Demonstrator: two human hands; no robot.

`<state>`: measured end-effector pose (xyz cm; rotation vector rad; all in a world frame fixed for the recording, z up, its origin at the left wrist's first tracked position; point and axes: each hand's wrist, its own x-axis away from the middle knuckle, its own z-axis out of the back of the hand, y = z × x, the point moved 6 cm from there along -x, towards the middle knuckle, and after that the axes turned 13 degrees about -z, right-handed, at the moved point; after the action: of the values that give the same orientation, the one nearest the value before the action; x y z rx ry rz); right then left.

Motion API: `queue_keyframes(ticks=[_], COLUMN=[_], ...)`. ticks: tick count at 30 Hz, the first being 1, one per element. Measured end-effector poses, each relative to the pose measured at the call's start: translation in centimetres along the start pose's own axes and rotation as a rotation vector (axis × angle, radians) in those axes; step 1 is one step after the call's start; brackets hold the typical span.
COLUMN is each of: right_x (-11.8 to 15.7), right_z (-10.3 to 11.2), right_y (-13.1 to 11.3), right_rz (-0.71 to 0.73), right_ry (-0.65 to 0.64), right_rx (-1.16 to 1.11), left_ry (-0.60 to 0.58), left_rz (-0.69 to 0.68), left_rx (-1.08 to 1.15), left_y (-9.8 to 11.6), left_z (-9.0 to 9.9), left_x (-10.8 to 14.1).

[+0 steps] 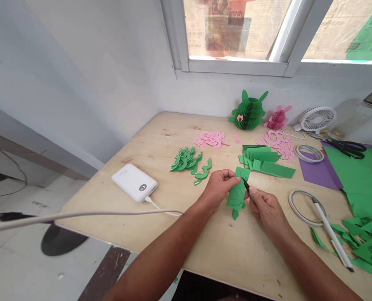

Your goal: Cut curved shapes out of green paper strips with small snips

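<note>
where the left hand (222, 184) pinches: green paper (236, 195), gripped by its left side, over the desk (160, 138).
right hand (265, 205): closed on a dark-bladed tool (246, 184), tip at the green paper.
green paper: likely light, bendable, easily creased; best pinched flat near an edge, clear of the blade.

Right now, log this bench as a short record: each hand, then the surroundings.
Left hand: holding marked green paper
Right hand: gripping dark tool at the paper; type unclear
Left side: green cutouts, white power bank
Beyond hands: pink cutouts, green paper figure
Right side: black scissors, white pen-like tool
</note>
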<state>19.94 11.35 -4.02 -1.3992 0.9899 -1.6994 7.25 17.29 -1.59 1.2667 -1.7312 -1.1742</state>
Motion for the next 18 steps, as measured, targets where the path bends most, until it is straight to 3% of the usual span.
queue_keyframes(ticks=[18], right_x=[0.09], right_z=[0.16], right_y=[-0.09], right_rz=[0.033], right_ry=[0.018], right_rx=[0.034], left_ry=[0.005], left_rz=[0.012], left_rx=[0.017], left_y=[-0.07], left_z=[-0.12], left_x=[0.07])
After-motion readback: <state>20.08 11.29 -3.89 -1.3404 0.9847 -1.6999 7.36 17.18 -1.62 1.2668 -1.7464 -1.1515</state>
